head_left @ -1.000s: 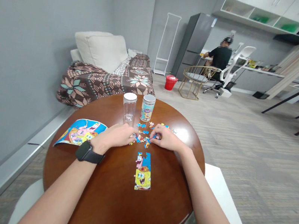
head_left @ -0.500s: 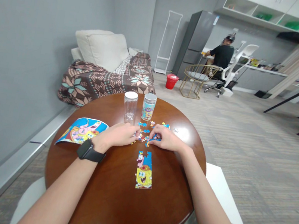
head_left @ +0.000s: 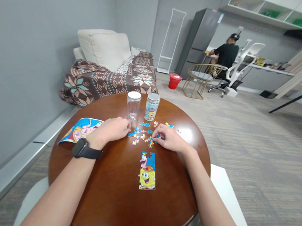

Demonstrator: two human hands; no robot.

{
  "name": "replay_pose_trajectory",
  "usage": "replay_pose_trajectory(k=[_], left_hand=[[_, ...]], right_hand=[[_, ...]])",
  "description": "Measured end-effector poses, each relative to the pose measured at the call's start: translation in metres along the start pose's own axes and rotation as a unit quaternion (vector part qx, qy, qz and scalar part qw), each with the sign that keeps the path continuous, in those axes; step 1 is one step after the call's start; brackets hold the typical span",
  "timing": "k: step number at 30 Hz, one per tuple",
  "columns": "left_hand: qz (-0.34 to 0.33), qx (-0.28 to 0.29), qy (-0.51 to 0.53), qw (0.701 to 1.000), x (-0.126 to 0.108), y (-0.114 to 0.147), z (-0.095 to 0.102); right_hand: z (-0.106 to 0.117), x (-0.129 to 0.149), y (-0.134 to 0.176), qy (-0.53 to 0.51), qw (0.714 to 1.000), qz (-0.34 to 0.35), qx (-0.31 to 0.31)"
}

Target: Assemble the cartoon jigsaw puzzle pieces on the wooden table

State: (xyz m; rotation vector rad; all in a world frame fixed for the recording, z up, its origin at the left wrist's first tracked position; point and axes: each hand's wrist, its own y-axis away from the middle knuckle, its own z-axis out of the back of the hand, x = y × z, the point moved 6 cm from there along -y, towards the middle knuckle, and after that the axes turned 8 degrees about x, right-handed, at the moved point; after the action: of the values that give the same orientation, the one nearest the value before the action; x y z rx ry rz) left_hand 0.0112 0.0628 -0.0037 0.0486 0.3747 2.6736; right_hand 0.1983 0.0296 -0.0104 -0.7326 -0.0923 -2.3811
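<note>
Loose jigsaw puzzle pieces [head_left: 137,130] lie in a cluster on the round wooden table [head_left: 115,195]. At the cluster's left edge is my left hand [head_left: 116,128], its fingers curled together; whatever they may hold is hidden. My right hand [head_left: 166,136] is bent over the right side of the cluster, thumb and fingers closed around a puzzle piece, with blue pieces showing under them. Nearer to me lies a joined puzzle strip [head_left: 147,171] with a yellow cartoon face and a notched top edge. A curled picture sheet [head_left: 81,129] lies partly behind my left wrist.
Beyond the pieces stand a clear jar [head_left: 133,106] with a white lid and a printed jar [head_left: 151,107] with a grey lid. A covered sofa [head_left: 110,80], a red bin [head_left: 174,81] and a gold-framed chair [head_left: 200,79] are farther back. A person [head_left: 227,54] sits by the counter.
My left hand has drawn back leftward from the pieces, uncovering several on that side. My right hand stays over the right side of the cluster. The view has shifted slightly.
</note>
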Motion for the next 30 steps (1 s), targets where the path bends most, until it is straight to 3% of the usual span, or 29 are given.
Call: replay_pose_trajectory(k=[7, 21, 24, 30], left_hand=[[-0.057, 0.005, 0.028, 0.998, -0.012, 0.005, 0.004], [-0.101, 0.011, 0.045, 0.994, -0.021, 0.002, -0.001], [-0.098, 0.013, 0.041, 0.994, -0.022, 0.003, 0.000], [-0.080, 0.009, 0.044, 0.996, -0.022, 0.005, 0.002]], right_hand=[[-0.014, 0.008, -0.005, 0.010, 0.998, 0.051, 0.026], [-0.012, 0.008, -0.006, 0.023, 0.999, 0.047, 0.014], [-0.004, 0.003, -0.005, 0.020, 0.999, 0.005, -0.028], [0.021, -0.041, 0.010, 0.043, 0.967, -0.182, -0.172]])
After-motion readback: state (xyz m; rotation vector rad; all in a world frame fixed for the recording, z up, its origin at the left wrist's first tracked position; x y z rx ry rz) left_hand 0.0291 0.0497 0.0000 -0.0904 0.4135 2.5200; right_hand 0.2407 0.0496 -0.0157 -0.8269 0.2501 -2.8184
